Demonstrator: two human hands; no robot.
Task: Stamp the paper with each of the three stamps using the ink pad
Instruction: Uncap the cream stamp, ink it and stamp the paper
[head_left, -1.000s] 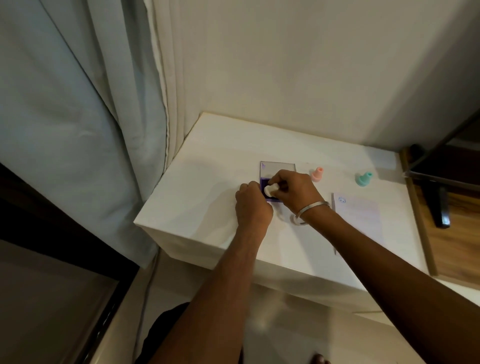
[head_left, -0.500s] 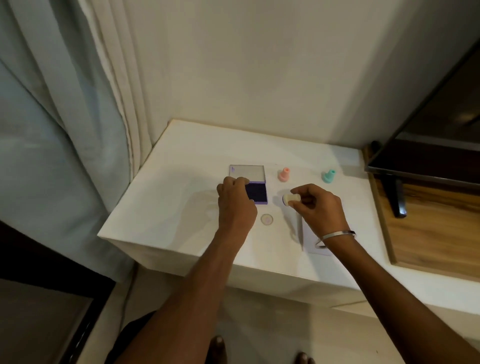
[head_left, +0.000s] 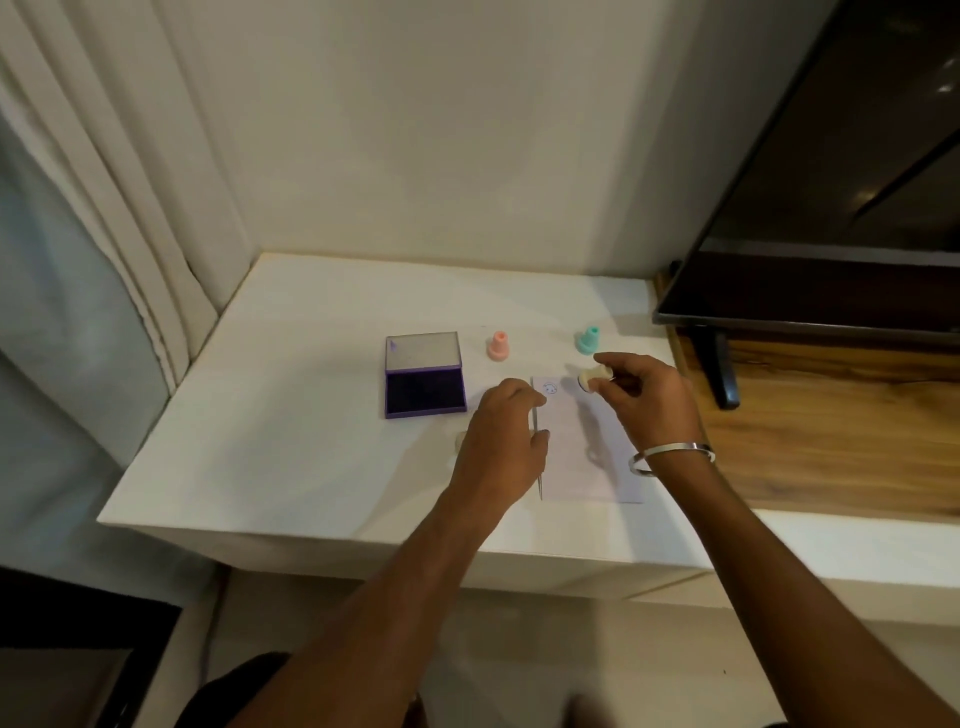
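right hand: the right hand (head_left: 647, 402) held a small cream plastic stamp (head_left: 592, 376) pinched between thumb and fingers, tilted sideways with its face turned left, above the far right part of the paper.
left hand: the left hand (head_left: 501, 441) lay curled, palm down, on the left edge of the pale rectangular paper sheet (head_left: 584, 447); fingers closed loosely, holding nothing that could be seen, apparently pinning the sheet.
paper: lay on the white tabletop (head_left: 291, 415), right of the pad; 1 small round print (head_left: 549, 387) showed near its far left corner.
ink pad: the open purple ink pad (head_left: 425, 387), lid hinged back, sat left of the paper, well apart from the stamp.
other stamps: the pink plastic stamp (head_left: 497, 346) and the teal plastic stamp (head_left: 588, 341) stood upright beyond the paper, untouched.
step (judged): print number 2, cream stamp going down onto the sheet.
how to do it well: turn the face flat to the paper first; land on bare paper right of the existing print, no overlap; press straight down, no rocking; lift vertically; keep the left hand pinning the sheet.
risk: a tilted landing would give a partial or smeared print.
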